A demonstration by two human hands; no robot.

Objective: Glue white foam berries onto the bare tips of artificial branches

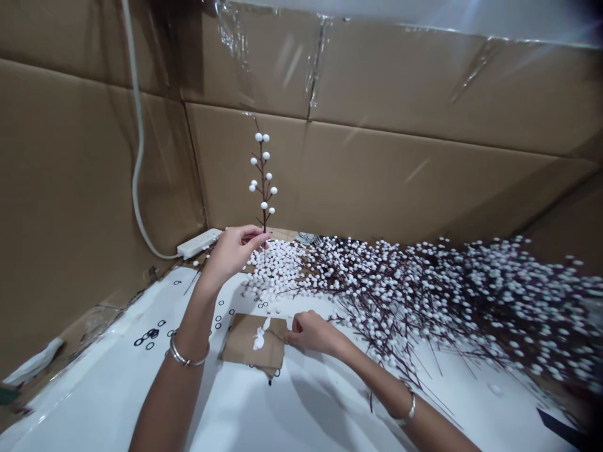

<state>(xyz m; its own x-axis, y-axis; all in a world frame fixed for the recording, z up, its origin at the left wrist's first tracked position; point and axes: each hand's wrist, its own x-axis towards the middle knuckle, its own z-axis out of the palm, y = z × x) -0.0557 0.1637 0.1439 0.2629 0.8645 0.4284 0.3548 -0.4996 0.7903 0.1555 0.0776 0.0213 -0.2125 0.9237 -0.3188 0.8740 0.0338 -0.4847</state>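
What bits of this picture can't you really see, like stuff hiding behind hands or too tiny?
In the head view:
The brown-stemmed white-berry sprig: the part being held is hidden by the left hand.
The flat brown cardboard piece: one edge is hidden by the right hand.
The white smear: too small to tell what it is.
The heap of white-berry stems: cut off by the picture's right edge.

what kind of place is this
Probably a makeshift craft workspace: cardboard sheets line the walls, a heap of white-berry artificial sprays lies on the white work surface, and a power strip sits at the back.
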